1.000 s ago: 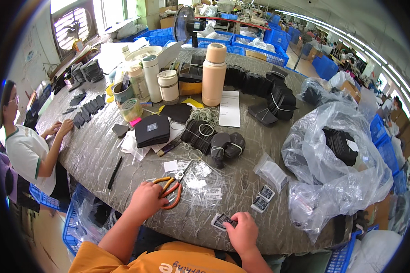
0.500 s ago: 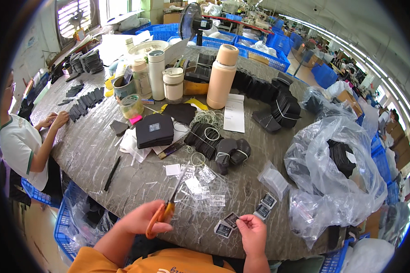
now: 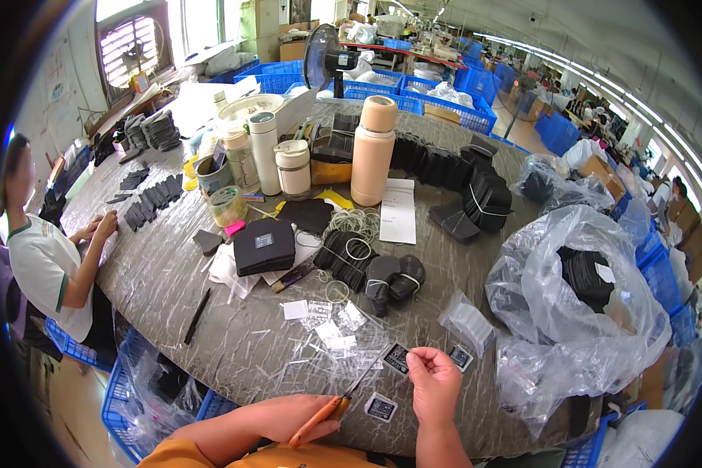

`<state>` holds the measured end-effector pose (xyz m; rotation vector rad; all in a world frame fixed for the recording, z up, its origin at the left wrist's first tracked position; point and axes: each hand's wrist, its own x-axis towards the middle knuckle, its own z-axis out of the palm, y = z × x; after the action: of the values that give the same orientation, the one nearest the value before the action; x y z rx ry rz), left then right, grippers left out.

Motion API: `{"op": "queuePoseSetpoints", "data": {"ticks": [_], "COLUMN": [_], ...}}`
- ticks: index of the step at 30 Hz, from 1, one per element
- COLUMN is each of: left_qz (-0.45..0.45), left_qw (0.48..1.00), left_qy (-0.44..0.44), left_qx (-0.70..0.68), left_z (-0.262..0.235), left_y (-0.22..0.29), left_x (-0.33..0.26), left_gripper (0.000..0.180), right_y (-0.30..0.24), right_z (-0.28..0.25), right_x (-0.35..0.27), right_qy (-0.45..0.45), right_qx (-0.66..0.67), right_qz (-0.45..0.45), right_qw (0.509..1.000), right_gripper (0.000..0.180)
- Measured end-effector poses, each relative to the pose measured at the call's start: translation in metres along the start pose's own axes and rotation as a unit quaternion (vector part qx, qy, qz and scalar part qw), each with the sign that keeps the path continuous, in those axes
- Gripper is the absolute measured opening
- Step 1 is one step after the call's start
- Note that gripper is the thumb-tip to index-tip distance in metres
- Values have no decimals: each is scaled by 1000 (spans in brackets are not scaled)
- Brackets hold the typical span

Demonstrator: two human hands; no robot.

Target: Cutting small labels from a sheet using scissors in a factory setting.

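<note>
My left hand [image 3: 308, 417] grips orange-handled scissors [image 3: 320, 422] near the table's front edge. Their thin blades slant up and right, the tips below a small black label with a pale border [image 3: 396, 358]. My right hand [image 3: 434, 381] pinches that label at its right side, just above the tabletop. Below it a similar label [image 3: 381, 407] lies flat, and another label [image 3: 461, 358] rests right of my right hand. Transparent offcuts and white paper pieces [image 3: 331, 335] are scattered beyond the scissors. Whether the blades touch the label I cannot tell.
Bundled black pieces [image 3: 349, 261] and a black stack [image 3: 264, 246] lie mid-table. Behind stand a peach flask [image 3: 373, 152] and other bottles. A large clear plastic bag [image 3: 515, 312] covers the right side. At the left sits a co-worker [image 3: 51, 269], hands on the table.
My left hand has brought the scissors down and right, toward the label. My right hand has raised its label off the neighbouring one and slightly away from me.
</note>
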<state>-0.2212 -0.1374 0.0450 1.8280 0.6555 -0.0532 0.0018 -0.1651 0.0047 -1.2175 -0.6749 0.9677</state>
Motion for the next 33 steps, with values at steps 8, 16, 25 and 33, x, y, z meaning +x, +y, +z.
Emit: {"op": "queuePoseSetpoints", "data": {"ticks": [8,16,25,33], "left_qz": [-12,4,8,11], "left_qw": [1000,1000,1000,1000], "left_qy": [-15,-4,-9,-12], "left_qx": [3,-5,0,-1], "left_z": [3,3,3,4], "left_y": [-3,-3,-3,-4], "left_x": [8,10,11,11], "left_gripper": [29,30,30,30], "right_y": [2,5,6,7], "right_z": [-3,-4,-4,-5], "right_x": [1,0,1,1], "right_qy": [-19,-27,-21,-30], "right_qx": [6,13,15,21], "right_qz": [13,20,27,35], "right_qw": [1000,999,999,999], "right_gripper": [11,11,10,11]}}
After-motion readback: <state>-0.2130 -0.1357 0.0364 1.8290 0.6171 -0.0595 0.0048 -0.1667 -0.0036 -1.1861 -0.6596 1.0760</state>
